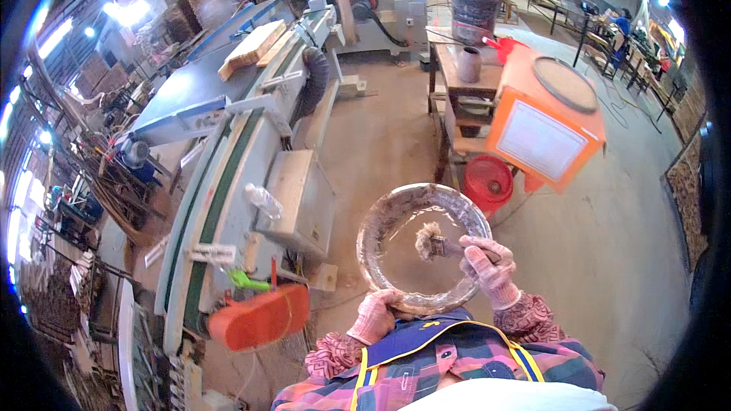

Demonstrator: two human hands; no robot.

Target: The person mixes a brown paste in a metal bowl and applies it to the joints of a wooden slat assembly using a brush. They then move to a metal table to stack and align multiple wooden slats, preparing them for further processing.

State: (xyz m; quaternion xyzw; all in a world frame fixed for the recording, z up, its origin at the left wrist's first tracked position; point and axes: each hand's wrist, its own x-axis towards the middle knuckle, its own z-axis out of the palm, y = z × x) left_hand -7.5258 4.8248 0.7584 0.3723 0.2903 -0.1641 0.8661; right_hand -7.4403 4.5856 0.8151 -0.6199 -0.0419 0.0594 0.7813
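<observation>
Held against my apron is a round metal basin point(371, 237), its wall coated with brownish residue and some pale liquid-looking stuff at the bottom. My gloved left hand point(374, 317) grips the near-left rim, thumb over the edge. In my gloved right hand point(491, 265) is a brush point(431, 243) with ragged, clotted bristles, pointing left over the basin's middle. The fingers wrap around its handle, near the basin's right rim. Whether the bristles touch the contents I cannot tell.
To the left runs a long machine with a green conveyor belt point(199, 243), a plastic bottle point(263, 202) and an orange guard point(260, 317). Ahead right are a wooden table point(451, 68), a dark bucket point(474, 11), an orange box point(525, 118) and a red basin point(488, 185).
</observation>
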